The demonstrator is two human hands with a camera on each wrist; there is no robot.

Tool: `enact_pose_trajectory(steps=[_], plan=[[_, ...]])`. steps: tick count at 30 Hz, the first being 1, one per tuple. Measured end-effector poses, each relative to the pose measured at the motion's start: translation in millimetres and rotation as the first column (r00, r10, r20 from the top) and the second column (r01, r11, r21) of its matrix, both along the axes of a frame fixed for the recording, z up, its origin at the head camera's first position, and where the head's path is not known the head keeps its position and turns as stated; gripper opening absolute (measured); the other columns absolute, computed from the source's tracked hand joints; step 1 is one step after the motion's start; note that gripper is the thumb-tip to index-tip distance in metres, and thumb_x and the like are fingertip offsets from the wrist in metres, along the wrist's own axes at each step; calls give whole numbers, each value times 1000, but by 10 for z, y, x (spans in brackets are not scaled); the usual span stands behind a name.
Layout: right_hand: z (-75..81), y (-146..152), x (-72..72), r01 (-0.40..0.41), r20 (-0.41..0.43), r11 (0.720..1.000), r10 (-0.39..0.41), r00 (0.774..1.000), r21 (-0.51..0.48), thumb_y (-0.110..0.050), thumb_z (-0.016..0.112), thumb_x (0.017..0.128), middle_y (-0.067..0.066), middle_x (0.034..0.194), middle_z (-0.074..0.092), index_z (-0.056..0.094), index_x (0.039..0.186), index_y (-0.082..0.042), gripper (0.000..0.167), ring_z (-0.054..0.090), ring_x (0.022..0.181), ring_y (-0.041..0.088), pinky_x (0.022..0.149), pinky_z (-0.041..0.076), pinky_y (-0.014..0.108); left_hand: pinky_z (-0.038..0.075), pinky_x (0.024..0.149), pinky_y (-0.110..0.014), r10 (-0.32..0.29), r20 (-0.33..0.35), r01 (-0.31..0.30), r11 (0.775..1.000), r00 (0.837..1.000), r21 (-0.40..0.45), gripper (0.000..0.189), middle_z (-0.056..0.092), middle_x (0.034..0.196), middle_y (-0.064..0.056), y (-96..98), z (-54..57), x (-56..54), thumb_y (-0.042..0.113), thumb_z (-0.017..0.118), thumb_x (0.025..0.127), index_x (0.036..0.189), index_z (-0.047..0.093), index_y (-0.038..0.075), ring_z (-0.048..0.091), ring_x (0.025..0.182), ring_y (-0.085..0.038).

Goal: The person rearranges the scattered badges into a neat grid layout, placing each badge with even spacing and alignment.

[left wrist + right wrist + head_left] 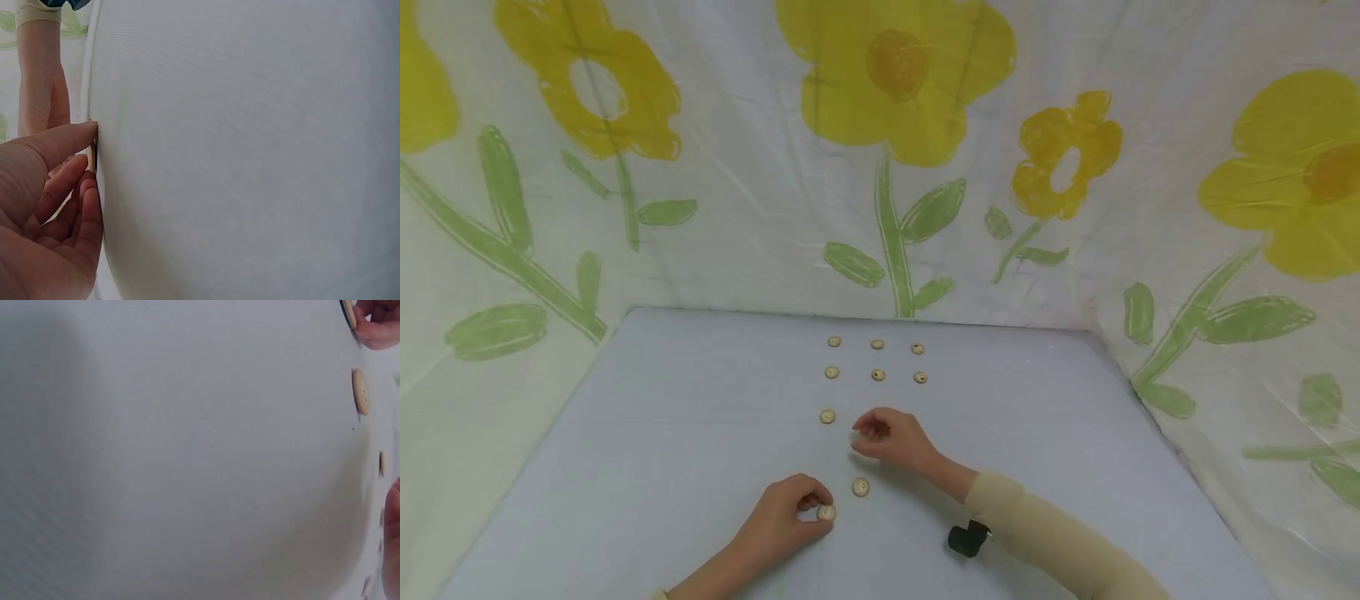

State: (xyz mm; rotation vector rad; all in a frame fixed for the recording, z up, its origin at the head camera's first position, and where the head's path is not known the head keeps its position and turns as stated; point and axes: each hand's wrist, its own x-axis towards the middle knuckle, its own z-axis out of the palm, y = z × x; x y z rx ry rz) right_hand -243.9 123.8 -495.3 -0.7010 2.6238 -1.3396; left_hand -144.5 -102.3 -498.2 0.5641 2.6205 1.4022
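Near the front of the table, my left hand (782, 515) pinches a small round wooden disc (826, 512) between thumb and fingers. In the left wrist view that disc (94, 155) shows nearly edge-on between the fingertips. My right hand (897, 439) is over the middle of the table, its fingers loosely curved, with a gap to the thumb and nothing seen between them. Between the two hands lies another disc (861, 487) with small dark marks. A third disc (827, 416) sits just left of the right fingertips. Only part of the right hand (392, 537) shows in the right wrist view.
Toward the back of the table (685, 400), several similar discs (877, 375) lie in two rows. A small black object (967, 539) is beside the right sleeve (1052, 533). A white cloth with yellow flowers (895, 75) hangs around the back and sides.
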Motion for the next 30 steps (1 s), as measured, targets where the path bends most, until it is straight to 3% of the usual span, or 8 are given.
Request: enact_pose_trajectory(steps=[21, 30], plan=[[-37, 166, 316, -48, -4, 999, 48, 999, 10, -24, 81, 80, -8, 84, 64, 70, 99, -15, 24, 57, 76, 6, 68, 50, 21, 51, 74, -25, 10, -16, -10, 1000, 1000, -1, 21, 63, 90, 9, 10, -3, 5, 13, 82, 76, 93, 68, 15, 55, 81, -5], [-65, 159, 400, -61, 17, 997, 61, 998, 49, -36, 81, 80, -8, 83, 63, 69, 98, -19, 28, 56, 75, 4, 68, 49, 21, 50, 74, -25, 7, -11, -7, 1000, 1000, 0, 21, 62, 89, 9, 8, -16, 1, 13, 82, 76, 92, 68, 15, 55, 82, -6]])
